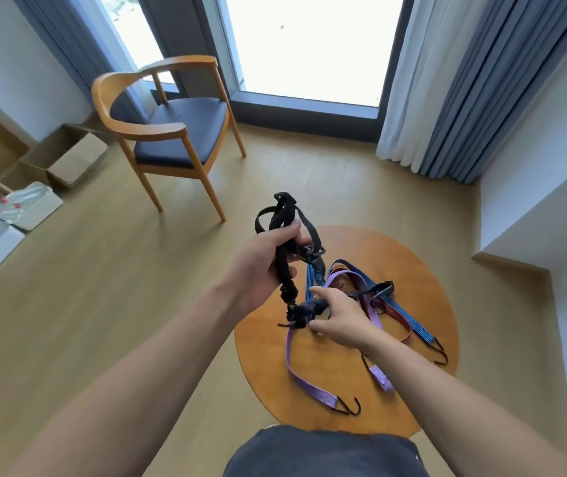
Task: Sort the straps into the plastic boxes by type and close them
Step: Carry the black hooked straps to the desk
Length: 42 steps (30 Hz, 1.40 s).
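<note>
Though apart, both hands (264, 266) (341, 319) around strap (283, 215)

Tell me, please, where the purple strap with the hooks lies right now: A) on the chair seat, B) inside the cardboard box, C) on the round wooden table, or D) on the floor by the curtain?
C: the purple strap lies across the round wooden table, its hooks toward the table's near edge, while the left hand and right hand hold a black strap.
</note>
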Available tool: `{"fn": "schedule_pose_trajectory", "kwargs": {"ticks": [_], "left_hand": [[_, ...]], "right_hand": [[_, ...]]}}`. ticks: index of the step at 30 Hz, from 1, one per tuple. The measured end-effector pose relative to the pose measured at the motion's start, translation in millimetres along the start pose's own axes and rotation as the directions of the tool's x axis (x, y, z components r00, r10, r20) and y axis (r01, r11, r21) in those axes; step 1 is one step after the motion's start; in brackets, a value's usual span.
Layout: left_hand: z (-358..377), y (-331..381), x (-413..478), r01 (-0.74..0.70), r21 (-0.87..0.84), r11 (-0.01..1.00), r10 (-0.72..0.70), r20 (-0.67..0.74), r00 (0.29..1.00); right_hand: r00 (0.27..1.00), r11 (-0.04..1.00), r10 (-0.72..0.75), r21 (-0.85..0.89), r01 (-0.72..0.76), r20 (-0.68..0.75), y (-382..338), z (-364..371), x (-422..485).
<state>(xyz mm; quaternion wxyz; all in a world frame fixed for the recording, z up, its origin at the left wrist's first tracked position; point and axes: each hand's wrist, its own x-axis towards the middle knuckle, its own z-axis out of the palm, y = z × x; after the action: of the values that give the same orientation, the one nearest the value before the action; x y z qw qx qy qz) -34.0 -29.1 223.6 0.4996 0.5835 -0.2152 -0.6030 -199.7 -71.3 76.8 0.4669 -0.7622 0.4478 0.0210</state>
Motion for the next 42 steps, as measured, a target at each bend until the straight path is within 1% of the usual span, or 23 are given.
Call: {"fn": "schedule_pose_trajectory", "kwargs": {"ticks": [2, 4, 6, 8, 10, 12, 15, 17, 20, 21, 23, 24, 26, 28, 31, 34, 36, 37, 40, 42], "left_hand": [[1.1, 1.9, -0.9, 0.028, -0.057, 0.998, -0.028, -0.011, 1.0], [-0.2, 4.8, -0.3, 0.024, -0.134, 0.991, -0.025, -0.009, 1.0], [-3.3, 7.8, 1.0, -0.011, -0.174, 0.985, 0.005, -0.038, 0.999], [-8.6, 9.9, 3.5, -0.052, -0.202, 0.978, 0.034, -0.093, 0.995], [-15.6, 10.8, 5.5, -0.073, -0.229, 0.971, 0.04, -0.145, 0.989], [-24.3, 9.1, 7.3, -0.092, -0.222, 0.971, 0.052, -0.18, 0.982], [-37.9, -0.7, 8.6, -0.107, -0.106, 0.989, 0.08, -0.232, 0.969], [-43.8, -10.9, 8.2, -0.09, -0.059, 0.994, 0.072, -0.253, 0.965], [-50.3, -26.5, 8.7, -0.019, -0.103, 0.995, -0.011, -0.286, 0.958], [-52.5, -32.6, 8.3, -0.012, -0.135, 0.991, -0.029, -0.294, 0.955], [-58.9, -47.5, 4.4, -0.006, -0.207, 0.978, -0.06, -0.312, 0.948], [-62.5, -52.3, 3.1, -0.001, -0.216, 0.976, -0.068, -0.313, 0.947], [-75.7, -74.8, 2.5, 0.029, -0.225, 0.974, -0.109, -0.352, 0.93], [-80.0, -83.1, -0.5, 0.075, -0.156, 0.985, -0.127, -0.36, 0.924], [-88.2, -107.6, 4.3, 0.189, -0.106, 0.976, -0.217, -0.473, 0.854], [-89.5, -133.9, 5.5, 0.275, -0.114, 0.955, -0.293, -0.53, 0.796], [-87.7, -145.7, 4.9, 0.296, -0.13, 0.946, -0.318, -0.545, 0.776], [-87.2, -150.5, 4.8, 0.295, -0.139, 0.945, -0.321, -0.549, 0.771], [-86.3, -161.5, 4.0, 0.288, -0.173, 0.942, -0.335, -0.56, 0.758], [-85.8, -163.6, 3.1, 0.274, -0.204, 0.94, -0.342, -0.564, 0.752]], "right_hand": [[0.999, 0.999, -0.032, -0.008, 0.032, 0.019, -2.5, 12.3, 11.4], [0.999, 0.999, 0.003, 0.039, -0.001, -0.054, -2.4, 20.9, 19.4], [0.989, 0.995, 0.044, 0.09, -0.032, -0.143, 0.8, 24.6, 21.9], [0.983, 0.991, 0.012, 0.134, 0.013, -0.185, 3.7, 26.0, 19.5], [0.982, 0.986, -0.003, 0.161, 0.035, -0.19, 9.3, 24.5, 15.7], [0.985, 0.989, 0.023, 0.147, 0.003, -0.169, 17.5, 19.7, 10.1], [0.995, 0.991, 0.072, 0.115, -0.063, -0.073, 29.2, 16.5, 5.8], [0.997, 0.99, 0.051, 0.131, -0.043, -0.059, 27.5, 17.6, 3.3], [0.99, 0.981, 0.016, 0.193, 0.011, -0.138, 14.9, 19.2, 12.9], [0.986, 0.976, 0.037, 0.219, -0.001, -0.16, 13.2, 19.6, 17.9], [0.984, 0.971, 0.105, 0.229, -0.07, -0.142, 18.1, 21.9, 24.0], [0.985, 0.975, 0.133, 0.191, -0.111, -0.107, 22.1, 19.9, 27.8], [0.982, 0.982, 0.186, 0.007, -0.186, 0.014, 41.3, 27.3, 41.3], [0.982, 0.971, 0.186, -0.159, -0.178, 0.041, 54.5, 20.5, 42.6], [0.977, 0.914, 0.161, -0.394, -0.095, 0.139, 74.8, 22.2, 64.9], [0.971, 0.816, 0.074, -0.573, 0.072, 0.228, 92.2, 30.4, 86.4], [0.965, 0.705, 0.001, -0.684, 0.185, 0.262, 96.3, 36.0, 103.1], [0.964, 0.65, -0.014, -0.73, 0.212, 0.267, 96.2, 37.7, 110.6], [0.973, 0.573, 0.036, -0.803, 0.165, 0.226, 97.8, 39.9, 123.6], [0.977, 0.518, 0.023, -0.838, 0.17, 0.212, 104.0, 38.3, 121.5]]}}
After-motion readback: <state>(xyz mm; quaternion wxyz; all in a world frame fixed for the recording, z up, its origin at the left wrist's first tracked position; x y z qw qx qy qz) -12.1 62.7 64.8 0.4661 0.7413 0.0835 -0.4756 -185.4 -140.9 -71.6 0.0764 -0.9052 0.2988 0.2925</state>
